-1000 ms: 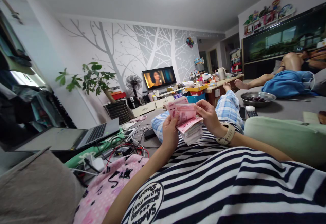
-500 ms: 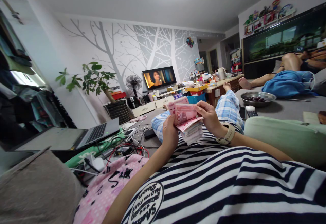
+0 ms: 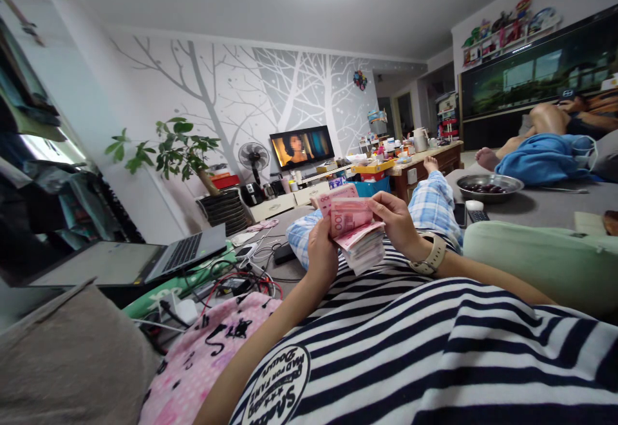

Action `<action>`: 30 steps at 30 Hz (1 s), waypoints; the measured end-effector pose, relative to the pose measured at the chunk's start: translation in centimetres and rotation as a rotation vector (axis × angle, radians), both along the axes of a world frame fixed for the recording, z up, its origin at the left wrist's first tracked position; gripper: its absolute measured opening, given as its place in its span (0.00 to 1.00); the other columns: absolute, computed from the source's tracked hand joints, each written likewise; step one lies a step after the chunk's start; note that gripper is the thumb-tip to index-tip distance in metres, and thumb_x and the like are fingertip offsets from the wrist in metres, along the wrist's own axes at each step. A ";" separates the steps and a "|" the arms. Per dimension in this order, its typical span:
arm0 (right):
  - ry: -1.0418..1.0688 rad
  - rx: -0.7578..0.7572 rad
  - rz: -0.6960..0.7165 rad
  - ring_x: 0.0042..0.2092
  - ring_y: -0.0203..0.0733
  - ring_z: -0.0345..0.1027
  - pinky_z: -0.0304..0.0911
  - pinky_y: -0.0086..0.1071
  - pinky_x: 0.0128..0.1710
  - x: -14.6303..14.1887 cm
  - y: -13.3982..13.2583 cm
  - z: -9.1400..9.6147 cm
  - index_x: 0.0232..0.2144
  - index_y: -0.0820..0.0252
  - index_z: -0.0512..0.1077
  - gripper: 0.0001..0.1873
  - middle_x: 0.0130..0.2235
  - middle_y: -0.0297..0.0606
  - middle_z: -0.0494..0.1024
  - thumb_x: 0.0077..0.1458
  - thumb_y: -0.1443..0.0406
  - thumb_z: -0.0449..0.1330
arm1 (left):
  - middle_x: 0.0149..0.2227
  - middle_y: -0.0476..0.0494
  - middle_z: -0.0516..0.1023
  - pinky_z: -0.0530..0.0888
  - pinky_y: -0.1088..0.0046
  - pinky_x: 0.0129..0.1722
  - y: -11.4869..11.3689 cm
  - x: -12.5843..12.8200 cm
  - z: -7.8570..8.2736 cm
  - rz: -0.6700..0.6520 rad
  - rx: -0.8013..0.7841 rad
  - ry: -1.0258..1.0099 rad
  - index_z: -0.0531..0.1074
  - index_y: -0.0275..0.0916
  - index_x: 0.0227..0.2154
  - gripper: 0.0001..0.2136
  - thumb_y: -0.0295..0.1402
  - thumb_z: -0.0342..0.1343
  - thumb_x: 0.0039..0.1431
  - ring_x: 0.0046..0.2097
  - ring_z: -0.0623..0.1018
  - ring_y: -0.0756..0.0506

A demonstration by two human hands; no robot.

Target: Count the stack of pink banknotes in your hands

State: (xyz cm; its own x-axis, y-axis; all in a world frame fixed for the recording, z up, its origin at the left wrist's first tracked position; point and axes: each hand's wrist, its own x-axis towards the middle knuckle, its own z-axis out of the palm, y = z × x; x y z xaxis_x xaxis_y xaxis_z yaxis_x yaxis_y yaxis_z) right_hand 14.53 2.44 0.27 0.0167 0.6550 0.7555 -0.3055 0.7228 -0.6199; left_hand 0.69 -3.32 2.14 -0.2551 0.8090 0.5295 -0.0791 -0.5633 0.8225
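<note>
A thick wad of red 100 banknotes (image 3: pixel 363 250) is bent over in front of my striped shirt. My left hand (image 3: pixel 322 251) is closed round its left side, the thumb lying on the notes. My right hand (image 3: pixel 394 220), with a pale watch (image 3: pixel 431 254) on the wrist, pinches the upper right edge of a banknote (image 3: pixel 351 214) that stands up from the wad. Some notes fan out behind at the upper left, while the thick lower part hangs toward me. How many notes the right fingers grip cannot be made out.
To the left lie an open laptop (image 3: pixel 181 254), tangled cables and a pink blanket (image 3: pixel 212 360). A metal bowl (image 3: pixel 490 198) of dark fruit, a remote (image 3: pixel 477 212) and a green cushion (image 3: pixel 521 254) sit to the right. Another person's bent leg (image 3: pixel 550 119) shows beyond a blue cloth (image 3: pixel 545 160).
The upright banknote in my right fingers has shifted slightly; both hands stay in nearly the same place. At the right, the other person's leg has drawn back.
</note>
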 end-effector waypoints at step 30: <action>-0.009 -0.019 -0.034 0.25 0.33 0.50 0.48 0.30 0.25 0.0 -0.6 0.3 0.22 0.58 0.67 0.18 0.22 0.29 0.60 0.50 0.51 0.62 | 0.29 0.41 0.77 0.70 0.69 0.43 0.0 0.0 0.1 0.023 0.012 0.037 0.75 0.37 0.22 0.13 0.21 0.47 0.53 0.37 0.74 0.43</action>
